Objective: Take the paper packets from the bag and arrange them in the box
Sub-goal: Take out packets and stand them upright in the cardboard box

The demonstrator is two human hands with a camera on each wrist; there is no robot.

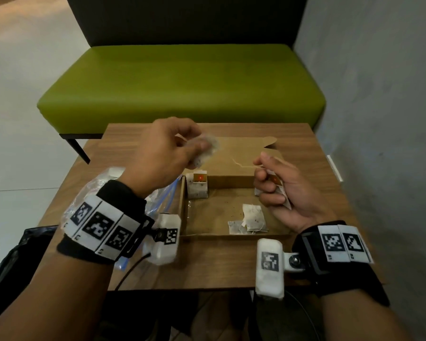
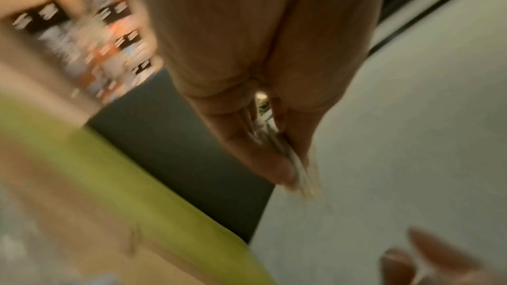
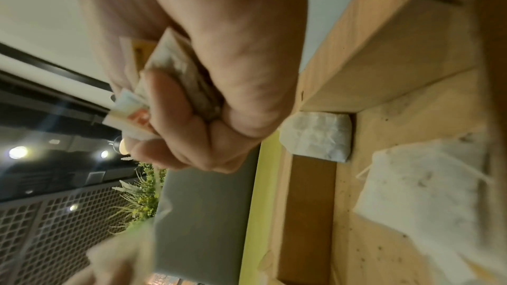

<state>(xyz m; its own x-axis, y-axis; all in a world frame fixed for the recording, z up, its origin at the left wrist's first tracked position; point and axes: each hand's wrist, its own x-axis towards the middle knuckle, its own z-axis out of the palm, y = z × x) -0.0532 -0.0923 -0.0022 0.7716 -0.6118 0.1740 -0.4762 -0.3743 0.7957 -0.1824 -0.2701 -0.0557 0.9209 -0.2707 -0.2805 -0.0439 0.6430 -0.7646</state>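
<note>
Above the open box [image 1: 234, 233]: left hand [image 1: 162, 153] pinching one blurred packet [image 1: 207, 150], right hand [image 1: 284, 190] gripping several packets [image 1: 279, 187].

The bench [image 1: 182, 80] is green. The table [image 1: 219, 262] is brown wood. The box [image 1: 207, 212] is tan. The packets [image 1: 250, 219] are white with dark specks. The wristbands [image 1: 101, 225] are black-and-white squares.
</note>
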